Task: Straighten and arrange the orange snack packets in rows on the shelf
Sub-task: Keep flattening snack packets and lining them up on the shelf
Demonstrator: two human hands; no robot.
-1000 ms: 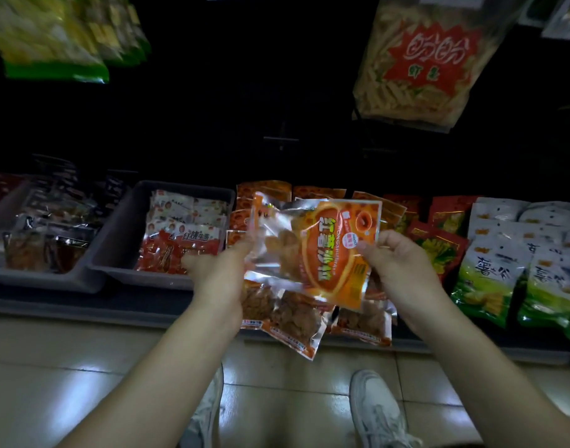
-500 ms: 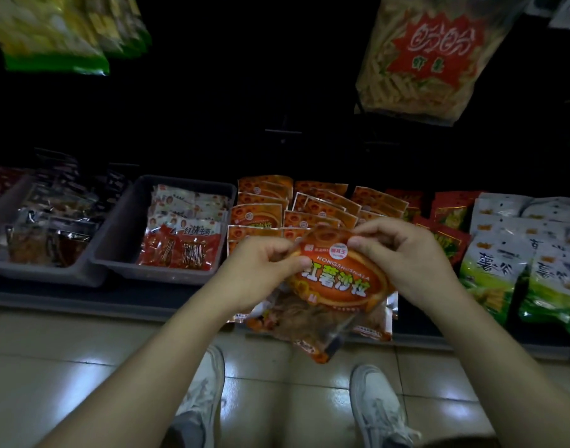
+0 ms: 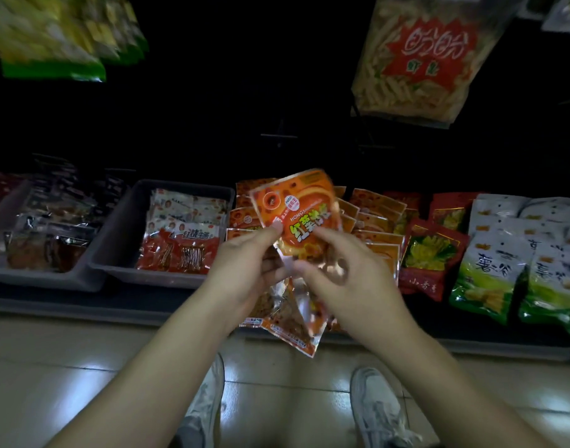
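At the bottom, two pale shoes (image 3: 377,412) stand on a glossy tiled floor (image 3: 83,383), and two bare forearms reach forward from the lower corners. The left hand (image 3: 248,266) grips an orange snack packet (image 3: 296,215) by its lower left edge, thumb pressed on the front. The packet is held up in the air in front of the shelf (image 3: 83,302), tilted slightly, with its printed face toward the camera. The right hand (image 3: 348,279) is blurred. Its curled fingers touch the packet's lower right part, but I cannot tell whether it is really gripping. Just below the hands, a few loose orange packets (image 3: 293,321) lie crooked and hang over the shelf's front edge. Behind the hands, more orange packets (image 3: 374,215) lie in overlapping rows on the shelf. To their left sits a grey bin (image 3: 122,263) holding red and white packets (image 3: 180,247). To their right lie red packets (image 3: 432,253), then green and white bags (image 3: 490,279). Farther back and higher, against darkness, hangs a clear bag of pale snack sticks (image 3: 416,59) with a red label. Blurred yellow and green bags (image 3: 51,43) hang at the upper left.
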